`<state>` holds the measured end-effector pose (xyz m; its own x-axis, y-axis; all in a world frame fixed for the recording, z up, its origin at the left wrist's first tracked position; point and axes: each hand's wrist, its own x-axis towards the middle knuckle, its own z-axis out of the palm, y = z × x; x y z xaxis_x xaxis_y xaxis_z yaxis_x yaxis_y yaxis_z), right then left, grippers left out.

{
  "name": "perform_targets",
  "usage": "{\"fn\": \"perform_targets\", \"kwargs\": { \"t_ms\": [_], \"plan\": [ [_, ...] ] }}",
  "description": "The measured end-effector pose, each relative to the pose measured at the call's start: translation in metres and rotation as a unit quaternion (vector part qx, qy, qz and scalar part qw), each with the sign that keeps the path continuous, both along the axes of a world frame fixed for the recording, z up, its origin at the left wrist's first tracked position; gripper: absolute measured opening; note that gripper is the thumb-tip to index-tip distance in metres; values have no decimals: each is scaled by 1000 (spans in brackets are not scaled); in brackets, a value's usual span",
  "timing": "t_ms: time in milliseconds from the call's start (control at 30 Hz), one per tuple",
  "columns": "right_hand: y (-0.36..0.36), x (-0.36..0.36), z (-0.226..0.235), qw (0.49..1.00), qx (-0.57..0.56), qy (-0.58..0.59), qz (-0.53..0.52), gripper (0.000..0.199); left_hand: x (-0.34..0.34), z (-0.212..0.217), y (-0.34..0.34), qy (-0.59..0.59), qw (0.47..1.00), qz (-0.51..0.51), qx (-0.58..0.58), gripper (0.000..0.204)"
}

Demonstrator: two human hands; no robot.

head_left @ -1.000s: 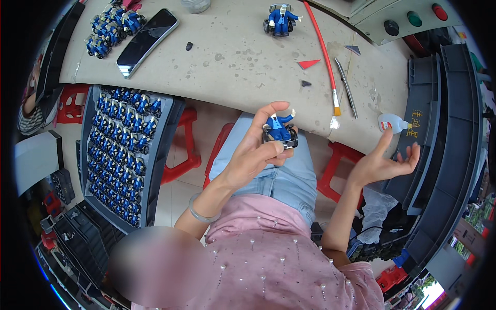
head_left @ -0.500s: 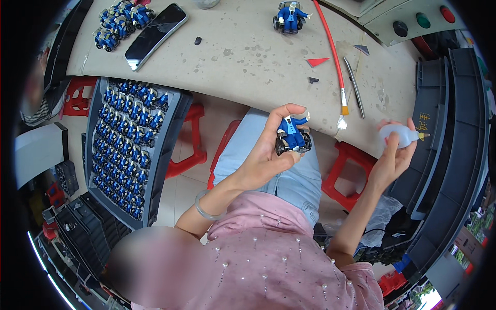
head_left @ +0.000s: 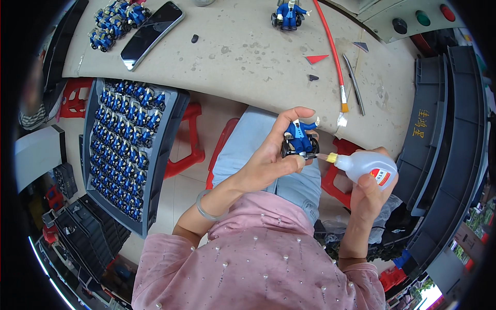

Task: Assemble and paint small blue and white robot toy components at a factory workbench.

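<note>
Above my lap, my left hand (head_left: pixel 276 155) grips a small figurine (head_left: pixel 298 135) of a blue-suited person seated in a black wheelchair. Its head is hidden by my finger. My right hand (head_left: pixel 373 192) is closed round a white squeeze bottle (head_left: pixel 364 166) with a yellow collar and a thin clear nozzle. The bottle lies tilted sideways, its nozzle tip at the lower right of the figurine near the wheel and footrest. Whether the tip touches cannot be made out.
On the table (head_left: pixel 243 72) are a phone (head_left: pixel 152 36), a heap of figurines (head_left: pixel 114 23), one standing figurine (head_left: pixel 289 15), a red-handled brush (head_left: pixel 333 57) and a metal tool (head_left: pixel 354 84). A grey tray (head_left: pixel 165 150) of figurines stands left; grey trays (head_left: pixel 429 129) stand right.
My right hand has brought the bottle in from the right, turning its nozzle left toward the figurine. My left hand, still holding the figurine, has shifted slightly to the right.
</note>
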<state>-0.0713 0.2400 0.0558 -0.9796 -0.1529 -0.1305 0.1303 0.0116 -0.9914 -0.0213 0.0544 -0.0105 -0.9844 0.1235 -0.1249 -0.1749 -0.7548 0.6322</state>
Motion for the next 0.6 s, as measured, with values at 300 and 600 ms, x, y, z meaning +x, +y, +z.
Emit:
{"fn": "perform_targets", "kwargs": {
  "t_ms": [300,600],
  "plan": [
    [-12,4,23,925,230,286,97,39,3,1,-5,-5,1000,-1,-25,75],
    [-17,4,23,919,229,297,125,36,4,4,-3,-23,999,-9,-42,77]
  ]
}}
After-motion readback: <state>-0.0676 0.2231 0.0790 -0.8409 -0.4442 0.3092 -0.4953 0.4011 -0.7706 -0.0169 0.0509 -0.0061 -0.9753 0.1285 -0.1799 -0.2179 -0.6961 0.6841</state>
